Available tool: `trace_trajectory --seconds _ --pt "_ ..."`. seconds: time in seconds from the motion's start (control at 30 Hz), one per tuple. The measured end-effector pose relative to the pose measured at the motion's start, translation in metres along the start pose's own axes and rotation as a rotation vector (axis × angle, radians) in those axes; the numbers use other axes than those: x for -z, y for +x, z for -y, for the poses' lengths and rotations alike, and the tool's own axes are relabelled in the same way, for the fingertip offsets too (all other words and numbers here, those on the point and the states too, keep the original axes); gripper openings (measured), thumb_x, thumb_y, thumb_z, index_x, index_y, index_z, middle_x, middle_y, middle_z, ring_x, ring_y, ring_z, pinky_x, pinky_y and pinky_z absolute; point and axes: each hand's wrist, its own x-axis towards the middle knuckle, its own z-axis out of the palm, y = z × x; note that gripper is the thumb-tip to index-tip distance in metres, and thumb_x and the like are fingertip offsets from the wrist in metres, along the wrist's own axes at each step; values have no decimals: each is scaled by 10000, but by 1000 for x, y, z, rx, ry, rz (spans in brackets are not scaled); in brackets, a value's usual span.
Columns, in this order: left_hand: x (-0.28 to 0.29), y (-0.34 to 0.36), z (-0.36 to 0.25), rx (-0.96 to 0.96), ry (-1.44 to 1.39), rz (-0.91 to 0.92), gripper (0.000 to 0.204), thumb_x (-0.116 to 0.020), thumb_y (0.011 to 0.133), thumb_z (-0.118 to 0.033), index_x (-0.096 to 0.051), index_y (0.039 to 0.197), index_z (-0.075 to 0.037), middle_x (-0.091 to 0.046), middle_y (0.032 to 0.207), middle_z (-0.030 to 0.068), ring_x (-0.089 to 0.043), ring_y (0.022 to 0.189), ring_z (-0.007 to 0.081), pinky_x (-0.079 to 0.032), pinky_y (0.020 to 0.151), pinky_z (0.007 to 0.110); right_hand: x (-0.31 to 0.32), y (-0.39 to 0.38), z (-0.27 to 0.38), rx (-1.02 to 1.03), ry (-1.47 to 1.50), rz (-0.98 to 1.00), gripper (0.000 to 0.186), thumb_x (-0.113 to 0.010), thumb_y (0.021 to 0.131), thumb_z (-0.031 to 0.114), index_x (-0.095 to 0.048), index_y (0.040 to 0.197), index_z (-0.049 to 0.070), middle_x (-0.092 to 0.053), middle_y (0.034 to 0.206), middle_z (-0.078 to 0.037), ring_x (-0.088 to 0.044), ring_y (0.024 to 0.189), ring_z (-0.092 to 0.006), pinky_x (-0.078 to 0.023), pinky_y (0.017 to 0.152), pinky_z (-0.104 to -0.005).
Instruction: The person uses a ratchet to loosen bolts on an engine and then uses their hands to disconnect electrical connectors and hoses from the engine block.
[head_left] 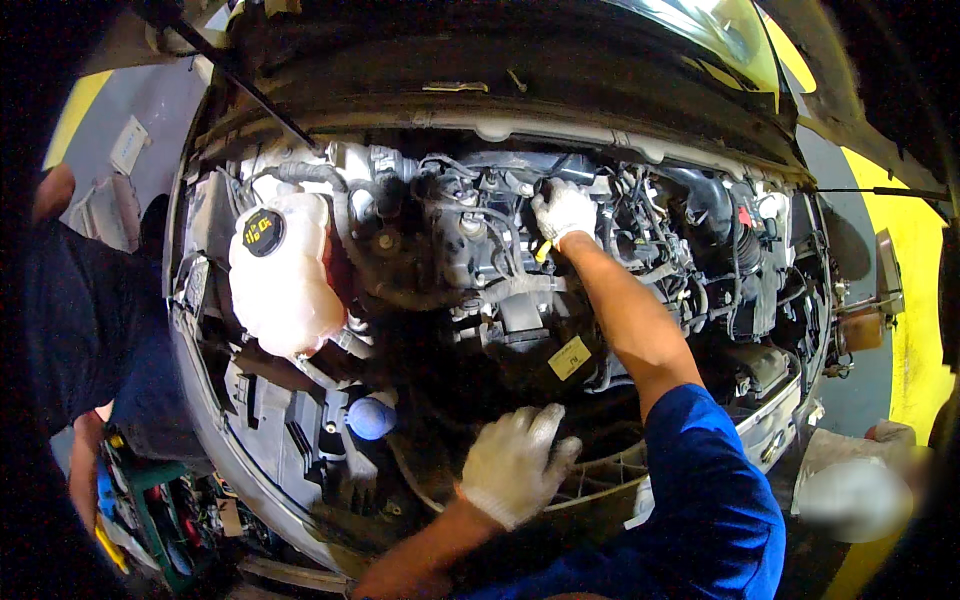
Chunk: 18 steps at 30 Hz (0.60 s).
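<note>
Both my hands wear whitish work gloves over an open engine bay. My right hand [567,213] reaches far in, its fingers curled down onto the top of the engine [500,240]. Its fingertips are out of sight, and whatever they grip is hidden. Just below that glove shows a small yellow handle [543,251], like a dipstick's. Nearer to me, my left hand [520,465] hovers over the front of the bay, palm down, fingers apart and holding nothing. A cover with a pale label [569,359] lies between the two hands.
At left stands a whitish coolant tank [285,285] with a black cap; a blue cap [371,418] is nearer. A prop rod [245,85] slants under the raised hood. Another person [85,320] stands at the left, beside a tool-filled cart [180,520].
</note>
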Motion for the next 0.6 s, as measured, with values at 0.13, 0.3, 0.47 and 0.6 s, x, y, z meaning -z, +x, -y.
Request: trace_trajectory --seconds 0.13,0.3,0.47,0.6 --pt "-1 -3 1 -9 -9 -12 445 -658 958 -326 -622 1275 -16 -667 1101 229 -645 983 439 -533 856 513 -1 -1 -2 36 60 -20 400 -596 907 435 -674 1171 145 -674 1214 -143 -585 1205 -378 -452 1006 -538" --pt "3 -3 -2 2 -3 -15 439 -656 958 -326 -624 1268 -17 -668 1108 231 -646 985 438 -533 857 514 2 -7 3 58 96 -90 370 -608 896 412 -681 1143 146 -690 1167 -163 -609 1142 -411 -473 976 -549" --pt "2 -1 -4 0 -9 3 435 -654 959 -324 -625 1265 -16 -668 1105 234 -646 984 437 -533 861 514 -6 0 -5 26 66 -99 357 -612 898 409 -676 1123 139 -695 1161 -161 -611 1133 -423 -472 971 -551" --pt "0 -3 0 -4 0 -9 437 -659 953 -320 -627 1260 -11 -671 1097 235 -648 987 436 -534 867 514 3 -4 1 72 44 9 405 -579 931 437 -664 1179 129 -683 1214 -146 -587 1206 -385 -448 1000 -556"
